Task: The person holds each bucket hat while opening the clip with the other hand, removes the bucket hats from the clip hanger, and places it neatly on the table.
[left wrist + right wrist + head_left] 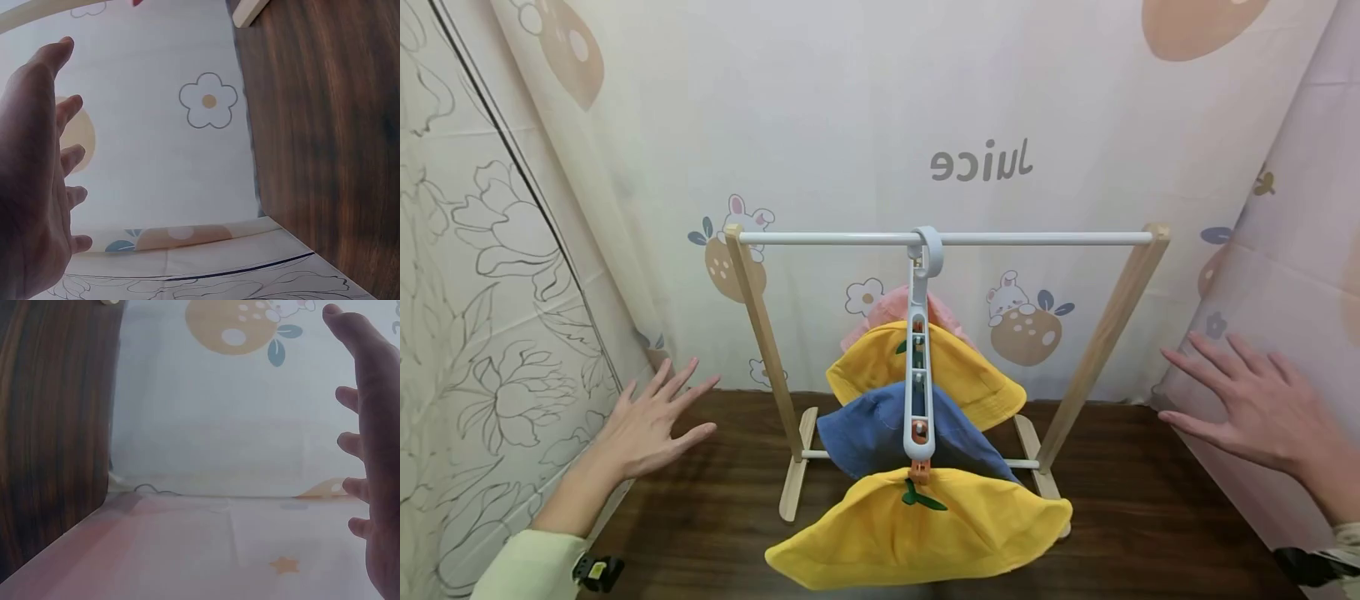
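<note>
The person's left hand and right hand are both open, fingers spread and loosely extended, and neither has hold of anything. The left is raised to the left of the rack and the right to its right, each apart from it. A pale sleeve covers the left forearm, with a small black device at the wrist.

Nearest between them hangs a front yellow hat, its brim spread wide and a green leaf near its top, just below an orange clip. Behind it hangs a blue hat, then a second yellow hat, and farthest back a pink hat, largely hidden by the others. A white hanger runs front to back above the hats, its hook around the middle of a white rod. The rod joins two wooden posts, whose flat feet stand on a dark wooden table. Beyond the rack hangs a pale cloth printed with rabbits, fruit, flowers and the word "Juice" in mirror image.
</note>
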Demonstrator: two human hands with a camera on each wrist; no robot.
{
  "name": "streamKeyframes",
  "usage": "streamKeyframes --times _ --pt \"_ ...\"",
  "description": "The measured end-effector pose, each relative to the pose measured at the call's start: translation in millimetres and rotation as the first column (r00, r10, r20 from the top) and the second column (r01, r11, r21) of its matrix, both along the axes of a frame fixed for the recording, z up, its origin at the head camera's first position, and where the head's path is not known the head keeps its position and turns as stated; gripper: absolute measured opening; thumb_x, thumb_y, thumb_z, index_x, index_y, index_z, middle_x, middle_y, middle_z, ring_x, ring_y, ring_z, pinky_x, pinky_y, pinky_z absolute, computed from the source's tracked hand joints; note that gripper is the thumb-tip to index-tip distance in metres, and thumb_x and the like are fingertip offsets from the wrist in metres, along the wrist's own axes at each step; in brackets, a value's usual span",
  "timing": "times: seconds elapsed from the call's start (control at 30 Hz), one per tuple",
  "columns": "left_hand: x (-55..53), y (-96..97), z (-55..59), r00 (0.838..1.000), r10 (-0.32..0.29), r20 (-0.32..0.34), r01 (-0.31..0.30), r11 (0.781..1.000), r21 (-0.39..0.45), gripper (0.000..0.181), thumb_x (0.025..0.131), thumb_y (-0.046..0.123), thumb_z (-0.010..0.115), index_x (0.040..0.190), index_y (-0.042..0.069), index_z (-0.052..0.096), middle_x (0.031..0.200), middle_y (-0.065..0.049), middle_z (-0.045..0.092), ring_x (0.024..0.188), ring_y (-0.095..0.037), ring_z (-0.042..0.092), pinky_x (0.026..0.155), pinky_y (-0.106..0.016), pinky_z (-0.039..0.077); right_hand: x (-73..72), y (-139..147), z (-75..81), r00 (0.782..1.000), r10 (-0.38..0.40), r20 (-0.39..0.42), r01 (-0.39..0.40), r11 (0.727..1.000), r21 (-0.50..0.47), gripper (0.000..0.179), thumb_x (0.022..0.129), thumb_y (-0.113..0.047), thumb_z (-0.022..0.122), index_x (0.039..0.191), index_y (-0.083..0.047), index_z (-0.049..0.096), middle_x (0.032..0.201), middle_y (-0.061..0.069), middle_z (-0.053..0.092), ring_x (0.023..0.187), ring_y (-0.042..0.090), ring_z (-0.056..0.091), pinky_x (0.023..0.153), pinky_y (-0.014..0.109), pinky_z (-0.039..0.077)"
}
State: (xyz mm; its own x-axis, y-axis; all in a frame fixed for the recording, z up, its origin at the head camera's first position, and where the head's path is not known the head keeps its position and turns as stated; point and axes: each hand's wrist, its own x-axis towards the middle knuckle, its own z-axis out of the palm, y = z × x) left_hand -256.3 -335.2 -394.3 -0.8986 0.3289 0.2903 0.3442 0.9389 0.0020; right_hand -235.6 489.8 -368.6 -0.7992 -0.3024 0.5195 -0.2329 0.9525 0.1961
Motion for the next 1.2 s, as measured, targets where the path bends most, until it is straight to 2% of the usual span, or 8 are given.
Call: streamKeyframes --times 0.4,0.57,0.67,0.73,0.8,0.93,1.2 --pt "-0.2 2.2 4.3 1.000 -0.013 0.003 0.013 1.000 0.008 0.075 0.106 0.064 0.063 0.173 0.038 0.043 0.186 -0.015 0.034 0.168 -0.059 0.030 0.122 -0.093 0.027 1.7 -10.6 8.1 0.999 0.028 -0.017 -0.028 0.999 -0.042 0.106 0.087 -0.068 0.083 0.177 -0.037 0.036 0.171 0.027 0.052 0.161 0.062 0.040 0.120 0.086 0.033" --pt "-1.0 3.6 3.1 1.000 -0.014 0.012 0.014 1.000 0.009 0.075 0.106 0.064 0.063 0.173 0.036 0.043 0.186 -0.015 0.033 0.168 -0.059 0.030 0.122 -0.093 0.027 2.8 -11.6 5.7 1.000 0.027 -0.008 -0.027 0.998 -0.056 0.103 0.089 -0.065 0.083 0.176 -0.036 0.037 0.173 0.027 0.050 0.163 0.061 0.038 0.117 0.081 0.036" --pt "-0.7 4.5 1.9 1.000 -0.018 0.018 0.018 0.999 0.027 0.076 0.106 0.063 0.064 0.173 0.035 0.044 0.186 -0.016 0.034 0.168 -0.059 0.029 0.122 -0.093 0.027 5.2 -12.2 3.2 0.999 0.045 0.000 -0.044 0.994 -0.104 0.100 0.091 -0.058 0.085 0.176 -0.036 0.039 0.176 0.026 0.047 0.165 0.059 0.035 0.115 0.080 0.037" --pt "0.2 4.7 1.5 1.000 -0.018 0.015 0.018 0.999 0.036 0.076 0.105 0.062 0.065 0.173 0.034 0.044 0.186 -0.016 0.034 0.168 -0.059 0.030 0.122 -0.092 0.027 6.5 -12.7 1.9 0.998 0.066 -0.006 -0.066 0.987 -0.150 0.096 0.092 -0.052 0.086 0.175 -0.033 0.041 0.177 0.025 0.046 0.168 0.057 0.033 0.116 0.082 0.035" --pt "1.6 4.7 1.3 1.000 -0.019 0.008 0.019 0.999 0.044 0.076 0.105 0.062 0.066 0.173 0.034 0.044 0.186 -0.016 0.034 0.168 -0.059 0.031 0.122 -0.092 0.028 7.4 -13.5 1.5 0.996 0.091 -0.024 -0.094 0.973 -0.209 0.093 0.092 -0.045 0.088 0.174 -0.030 0.045 0.176 0.025 0.047 0.171 0.054 0.031 0.125 0.082 0.031" --pt "3.1 6.4 0.7 0.999 -0.033 -0.010 0.034 0.998 0.061 0.076 0.105 0.060 0.066 0.173 0.034 0.043 0.186 -0.014 0.033 0.168 -0.057 0.033 0.121 -0.091 0.032 8.5 -15.3 1.9 0.990 0.126 -0.069 -0.141 0.945 -0.297 0.090 0.090 -0.035 0.089 0.171 -0.023 0.051 0.174 0.029 0.048 0.173 0.047 0.029 0.140 0.072 0.020" --pt "4.3 8.2 0.6 0.999 -0.041 -0.034 0.044 0.995 0.091 0.077 0.105 0.058 0.067 0.174 0.033 0.042 0.187 -0.014 0.033 0.167 -0.057 0.036 0.118 -0.090 0.036 6.8 -24.9 0.5 0.977 0.162 -0.136 -0.200 0.918 -0.342 0.092 0.083 -0.028 0.093 0.167 -0.023 0.056 0.170 0.029 0.053 0.166 0.054 0.040 0.143 0.066 0.022"
